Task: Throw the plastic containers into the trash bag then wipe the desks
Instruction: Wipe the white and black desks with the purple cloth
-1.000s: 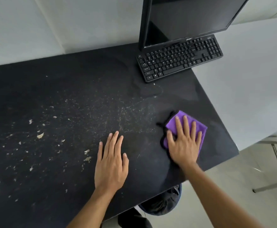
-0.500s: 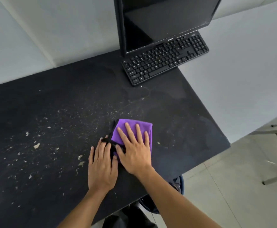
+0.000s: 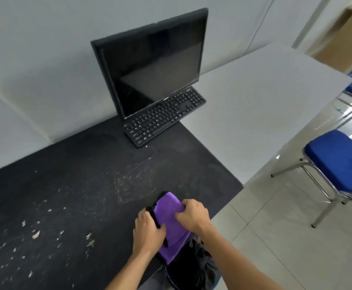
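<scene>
A purple cloth (image 3: 171,225) with a black edge hangs partly over the front edge of the black desk (image 3: 77,185). My left hand (image 3: 149,233) grips the cloth's left black edge. My right hand (image 3: 193,215) pinches the cloth's right side. Pale crumbs and dust are scattered over the desk's left and middle. A black trash bag (image 3: 194,266) sits below the desk edge, right under the cloth. No plastic containers are visible.
A black monitor (image 3: 154,65) and black keyboard (image 3: 164,118) stand at the desk's back. A white desk (image 3: 265,97) adjoins on the right. Blue chairs (image 3: 338,162) stand on the tiled floor to the right.
Both hands went from lying flat to gripping the cloth, which now hangs over the desk's front edge above the trash bag. The view has tilted up and right.
</scene>
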